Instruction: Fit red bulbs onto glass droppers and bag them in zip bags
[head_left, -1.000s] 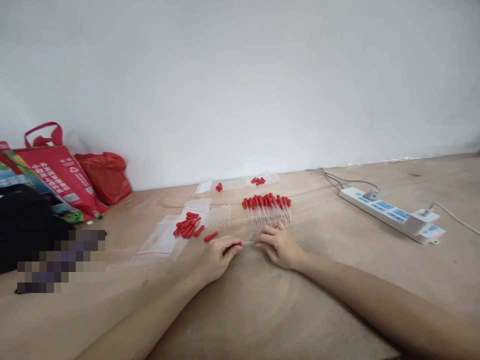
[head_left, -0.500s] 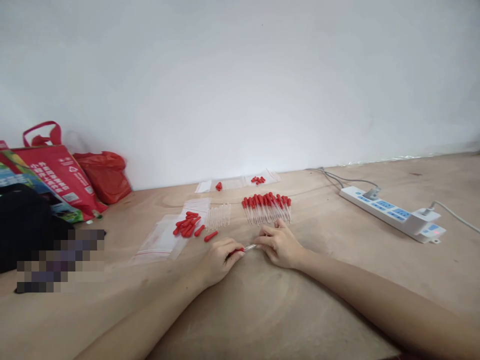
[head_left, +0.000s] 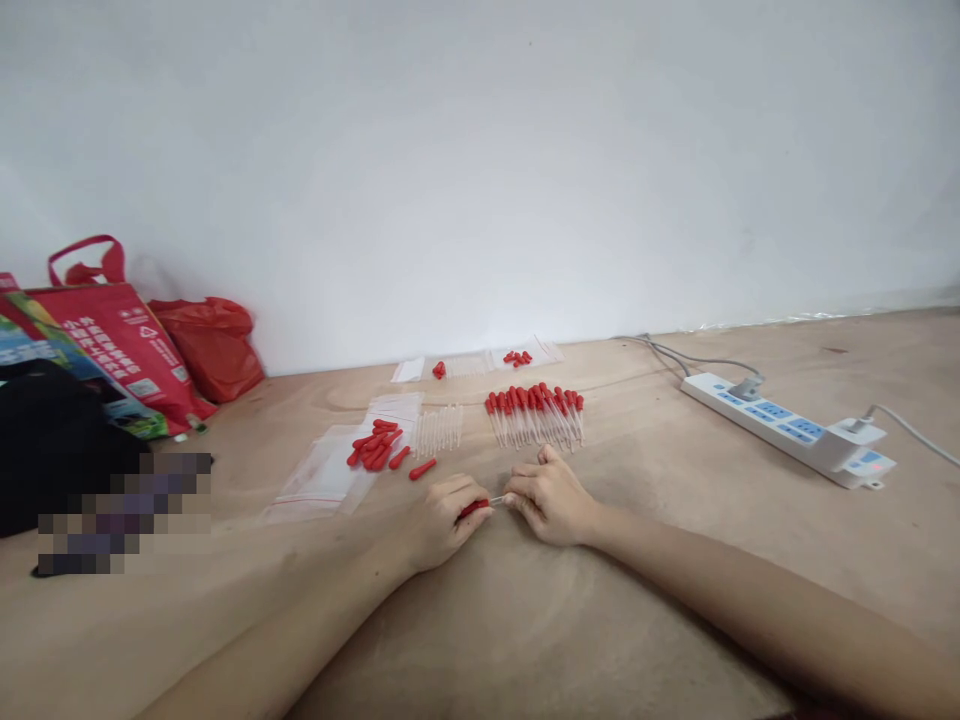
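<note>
My left hand (head_left: 450,515) is closed around a red bulb (head_left: 474,508), thumb and fingers wrapped over it so that only a strip of its side shows between them. From the bulb's right end a thin clear tube (head_left: 498,499) bridges the small gap to my right hand (head_left: 547,500), whose thumb and forefinger pinch its far end; how deep the tube sits in the bulb I cannot tell, as my fingers hide the joint. Both my hands are low over the wooden table (head_left: 480,640), facing each other. Just beyond my left hand lies a single loose bulb (head_left: 422,469), with another stray bulb (head_left: 400,457) a little farther to its left, beside a heap of red bulbs (head_left: 367,452) on clear plastic bags (head_left: 322,470). Past that nearer loose bulb, a row of bare clear tubes (head_left: 439,430) lies side by side. Straight ahead of my right hand, close to its knuckles, is a row of red-topped droppers (head_left: 534,405), bulbs pointing away from me and tips toward me. Farther off, near the wall (head_left: 525,200), more clear bags (head_left: 409,372) lie with a few red bulbs at two spots. Well to the right of my right hand is a white power strip (head_left: 780,420); far left of my left hand stand a printed bag (head_left: 142,350) and a red plastic bag (head_left: 214,350).
</note>
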